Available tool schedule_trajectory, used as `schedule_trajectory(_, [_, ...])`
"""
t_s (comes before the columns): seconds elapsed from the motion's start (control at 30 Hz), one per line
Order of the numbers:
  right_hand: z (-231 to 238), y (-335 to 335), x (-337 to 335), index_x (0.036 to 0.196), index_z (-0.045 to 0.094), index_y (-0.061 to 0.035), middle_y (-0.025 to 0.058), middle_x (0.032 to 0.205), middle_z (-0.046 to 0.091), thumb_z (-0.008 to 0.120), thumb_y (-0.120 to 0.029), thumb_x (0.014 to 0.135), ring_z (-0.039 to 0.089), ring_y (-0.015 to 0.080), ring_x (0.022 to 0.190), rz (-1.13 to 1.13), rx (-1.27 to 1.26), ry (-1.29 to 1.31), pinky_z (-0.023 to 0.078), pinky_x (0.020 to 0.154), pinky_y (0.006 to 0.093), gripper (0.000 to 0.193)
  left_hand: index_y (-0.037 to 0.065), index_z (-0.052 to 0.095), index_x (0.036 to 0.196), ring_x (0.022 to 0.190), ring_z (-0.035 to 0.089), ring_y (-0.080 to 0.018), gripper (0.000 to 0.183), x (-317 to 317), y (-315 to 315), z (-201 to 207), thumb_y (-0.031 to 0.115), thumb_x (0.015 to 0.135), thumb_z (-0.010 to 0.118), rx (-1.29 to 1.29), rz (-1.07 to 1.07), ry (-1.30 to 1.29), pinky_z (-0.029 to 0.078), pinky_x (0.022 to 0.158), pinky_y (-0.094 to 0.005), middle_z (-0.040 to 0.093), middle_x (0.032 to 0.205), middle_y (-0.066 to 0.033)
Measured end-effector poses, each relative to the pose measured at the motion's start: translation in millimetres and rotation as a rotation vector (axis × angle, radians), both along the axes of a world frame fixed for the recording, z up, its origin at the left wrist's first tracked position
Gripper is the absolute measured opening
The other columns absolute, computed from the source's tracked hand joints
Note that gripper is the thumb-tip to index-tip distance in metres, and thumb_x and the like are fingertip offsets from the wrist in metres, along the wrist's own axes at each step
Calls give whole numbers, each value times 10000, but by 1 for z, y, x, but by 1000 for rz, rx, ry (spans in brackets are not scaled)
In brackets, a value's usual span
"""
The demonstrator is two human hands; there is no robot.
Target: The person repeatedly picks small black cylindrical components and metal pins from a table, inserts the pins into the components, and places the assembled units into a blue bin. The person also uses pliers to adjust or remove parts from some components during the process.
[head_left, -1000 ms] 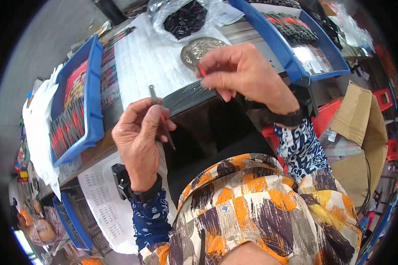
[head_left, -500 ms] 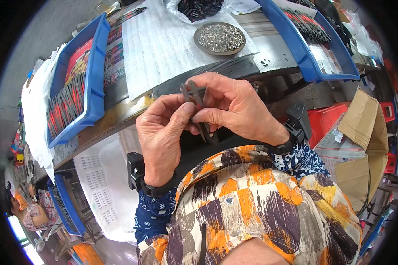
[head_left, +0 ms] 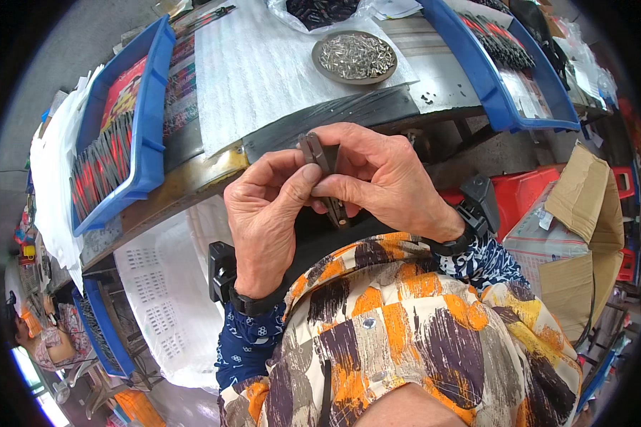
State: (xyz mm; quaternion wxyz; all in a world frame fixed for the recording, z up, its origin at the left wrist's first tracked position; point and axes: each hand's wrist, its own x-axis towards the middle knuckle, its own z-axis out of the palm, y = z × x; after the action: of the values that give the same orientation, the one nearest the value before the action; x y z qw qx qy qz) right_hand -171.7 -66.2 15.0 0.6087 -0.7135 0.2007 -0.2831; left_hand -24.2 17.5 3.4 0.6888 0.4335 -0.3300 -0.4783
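At the far left, a blue tray [head_left: 148,117] is filled partly with thin dark tools [head_left: 101,171] marked in red. To its right, the table is covered by a white sheet [head_left: 256,78]. In front of that sheet, slim dark pieces [head_left: 313,151] are pinched between thumb and fingers of the left hand [head_left: 265,210], over the lap and clear of the table's near edge. The same pieces are gripped from the other side by the right hand [head_left: 388,174], the two thumbs nearly meeting. Beyond the hands, small metal pins [head_left: 356,55] are heaped in a round dish [head_left: 334,77]. Further right, another blue tray [head_left: 464,60] is seen with similar tools. The step in hand is judged to be lining up or pressing the pieces together; for the next move, a firm, even pinch and good alignment seem called for.
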Motion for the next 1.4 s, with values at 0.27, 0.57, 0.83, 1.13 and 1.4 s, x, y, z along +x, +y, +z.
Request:
schedule_trajectory(0.27, [-2,0,-4,1263,537,-13,44,807,657,690,-72,860,599,50,637,-14,-18,2,478,504,173,436,-50,636,1011,668,652,-136,152,0,-1,-5,35,885,642,23,-27,-28,545,568,-247,677,864,-97])
schedule_trajectory(0.57, [-5,-1,-3,1245,587,-10,23,749,669,707,-77,838,553,24,561,-71,-40,-15,436,460,164,429,-65,646,985,659,616,-105,149,-2,-6,-5,30,872,665,37,-47,17,515,576,-229,671,828,-79])
schedule_trajectory(0.83, [12,-26,6,1255,588,-28,31,724,663,691,-115,865,573,32,585,-46,-208,-5,426,449,158,413,-63,654,990,682,648,-125,156,13,-28,15,42,875,664,-92,-65,-15,538,574,-237,687,838,-102])
schedule_trajectory(1.13, [67,-60,26,1198,606,12,22,674,642,662,-114,893,515,30,492,94,-199,-227,394,436,172,334,-60,659,1002,681,658,-136,173,40,-63,58,50,870,674,-312,-54,-130,544,574,-237,682,851,-111])
schedule_trajectory(1.4, [84,-67,37,1127,626,34,10,655,633,660,-101,890,478,20,459,122,-144,-289,357,404,174,275,-68,655,1011,685,668,-160,195,51,-77,72,46,857,690,-356,-61,-142,560,553,-249,678,862,-134])
